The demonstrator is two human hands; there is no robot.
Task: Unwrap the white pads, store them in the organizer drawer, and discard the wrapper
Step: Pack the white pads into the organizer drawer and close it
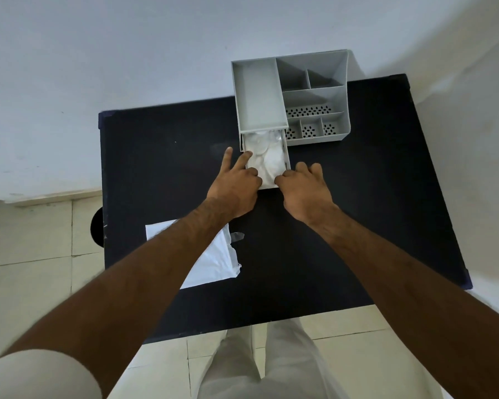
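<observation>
A grey organizer point(314, 93) stands at the far side of the black table point(343, 226). Its drawer point(286, 152) is pulled out toward me and holds several round white pads point(267, 156). My left hand point(235, 185) rests at the drawer's front left corner, two fingers stretched along its left wall and thumb over the pads. My right hand point(306, 188) has its fingers curled on the drawer's front right corner. The white wrapper point(213, 263) lies flat on the table under my left forearm, partly hidden by it.
The organizer's top has several open compartments point(311, 129), some with perforated floors. A pale wall rises behind the table. Tiled floor point(41, 249) shows to the left, and a dark round shape point(97, 228) sits by the table's left edge.
</observation>
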